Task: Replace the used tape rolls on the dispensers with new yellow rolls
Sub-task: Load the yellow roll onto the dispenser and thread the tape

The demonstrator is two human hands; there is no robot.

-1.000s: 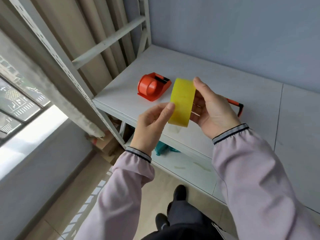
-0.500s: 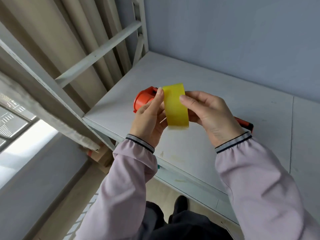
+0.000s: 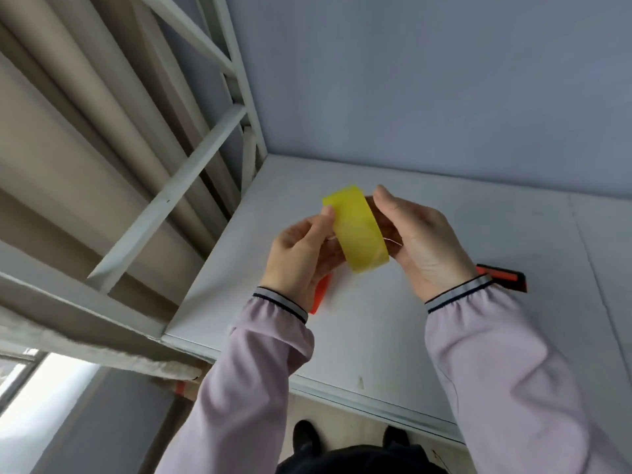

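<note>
A yellow tape roll is held up over the white shelf, edge-on and tilted. My left hand pinches its left rim with thumb and fingers. My right hand grips the right side, fingers behind the roll. An orange tape dispenser lies on the shelf under my left wrist; only a sliver shows. A second orange dispenser with a black end pokes out behind my right wrist.
The shelf's white metal upright and braces rise at the left. A grey wall backs the shelf. The shelf's front edge runs below my arms, with my shoes on the floor beneath. A window lies at bottom left.
The roll has turned in my hands and tilted, and both hands have lifted slightly. The view has shifted, so the left orange dispenser is now mostly hidden beneath my left wrist.
</note>
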